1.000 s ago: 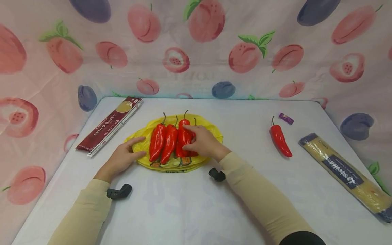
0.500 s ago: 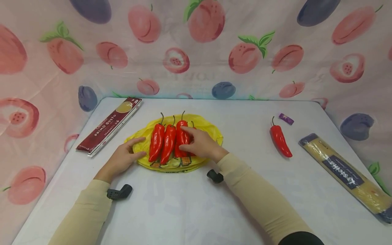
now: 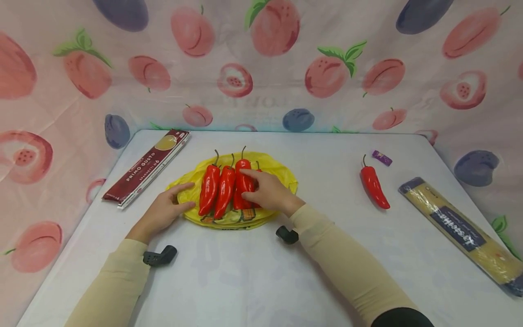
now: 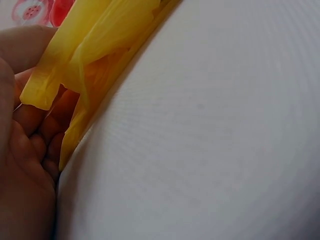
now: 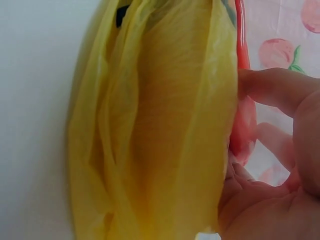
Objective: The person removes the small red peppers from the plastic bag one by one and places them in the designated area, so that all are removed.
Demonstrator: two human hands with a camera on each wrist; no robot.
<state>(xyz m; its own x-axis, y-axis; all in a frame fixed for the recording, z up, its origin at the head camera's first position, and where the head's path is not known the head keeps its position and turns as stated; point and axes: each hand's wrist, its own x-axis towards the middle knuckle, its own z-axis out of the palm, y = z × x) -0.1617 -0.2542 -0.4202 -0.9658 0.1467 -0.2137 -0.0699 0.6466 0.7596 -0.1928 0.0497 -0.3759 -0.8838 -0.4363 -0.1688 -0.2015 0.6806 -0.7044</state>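
Several glossy red chili peppers lie side by side on a flattened yellow plastic bag, stems pointing away. My right hand reaches over from the right, index fingertip and thumb on the third pepper from the left. The fourth pepper is mostly hidden under that hand. At the bag's left edge rests my left hand, thumb and index finger spread apart with bag plastic between them. In the left wrist view, loose yellow folds cover part of its fingers. The right wrist view shows the bag's side beside the right thumb.
A dark red spaghetti packet lies at the back left. To the right are a lone red chili pepper, a small purple packet and a long pasta packet. A fruit-print cloth hangs behind the white table.
The right hand has shifted slightly left, and the peppers on the bag have moved left with it. The third pepper has shifted a little. The left hand stays put.
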